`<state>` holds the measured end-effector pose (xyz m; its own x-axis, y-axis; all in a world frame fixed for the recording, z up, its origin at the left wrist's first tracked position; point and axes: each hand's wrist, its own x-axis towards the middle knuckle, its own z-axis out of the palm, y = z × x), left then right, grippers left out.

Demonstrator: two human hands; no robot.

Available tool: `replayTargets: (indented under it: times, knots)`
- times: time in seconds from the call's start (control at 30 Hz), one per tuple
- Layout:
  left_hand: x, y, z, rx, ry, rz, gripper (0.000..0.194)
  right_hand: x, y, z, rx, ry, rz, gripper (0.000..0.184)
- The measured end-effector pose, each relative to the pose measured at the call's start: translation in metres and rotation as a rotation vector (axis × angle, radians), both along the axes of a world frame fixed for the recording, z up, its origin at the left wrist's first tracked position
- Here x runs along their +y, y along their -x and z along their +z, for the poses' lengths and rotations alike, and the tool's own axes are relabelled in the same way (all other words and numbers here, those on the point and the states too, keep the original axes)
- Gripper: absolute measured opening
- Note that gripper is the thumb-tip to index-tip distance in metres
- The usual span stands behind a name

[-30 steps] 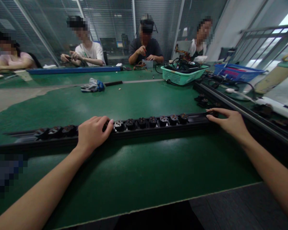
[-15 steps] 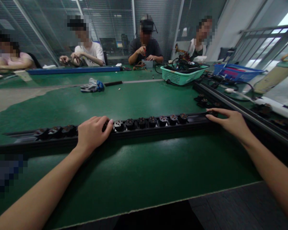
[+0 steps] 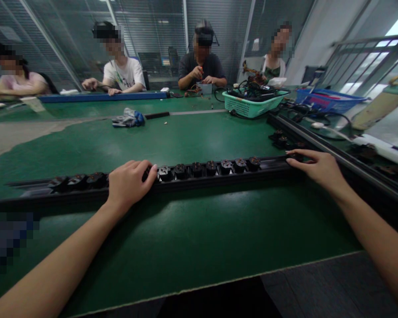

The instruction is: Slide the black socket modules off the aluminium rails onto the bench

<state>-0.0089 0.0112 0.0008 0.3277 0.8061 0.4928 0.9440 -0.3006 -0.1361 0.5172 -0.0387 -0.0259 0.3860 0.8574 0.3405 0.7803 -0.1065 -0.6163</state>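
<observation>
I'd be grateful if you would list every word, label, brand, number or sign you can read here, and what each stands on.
No text can be read with certainty.
White T-shirt across the table: dark print, too blurred to read.
Pale sheet at upper left: too blurred to tell if it bears writing.
Black rail and socket-like pieces: no lettering can be made out.
</observation>
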Motion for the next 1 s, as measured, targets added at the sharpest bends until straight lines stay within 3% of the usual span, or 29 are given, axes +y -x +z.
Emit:
replayTargets:
  times: [0.43,0.77,1.0]
  knots:
    - [-0.001,-0.001,0.001,-0.003,0.008,-0.003,0.051,0.000,-0.010,-0.006,-0.024,-0.067,0.105,0.052]
    - [0.000,0.000,0.000,-0.014,0.014,-0.005,0.050,-0.001,-0.002,-0.002,0.012,-0.019,0.041,0.053]
    - [0.000,0.001,-0.001,-0.010,0.001,-0.017,0.052,0.003,-0.009,-0.009,-0.038,-0.089,0.022,0.053]
